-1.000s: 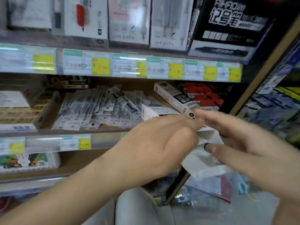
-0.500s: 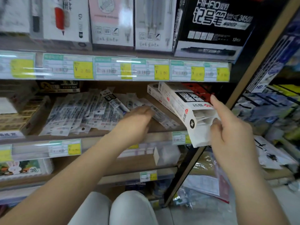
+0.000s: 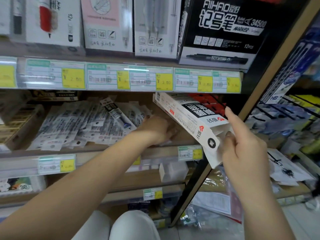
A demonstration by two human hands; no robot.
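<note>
Box (image 3: pixel 188 116), open end nearest, slants away up-left, gripped by right hand (image 3: pixel 242 153).

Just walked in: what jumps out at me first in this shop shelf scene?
The long white box, tilted at mid right with its near end open, held by the right hand. Next, the left hand reaches onto the middle shelf beside a heap of packets. A black marker box stands at upper right.
</note>
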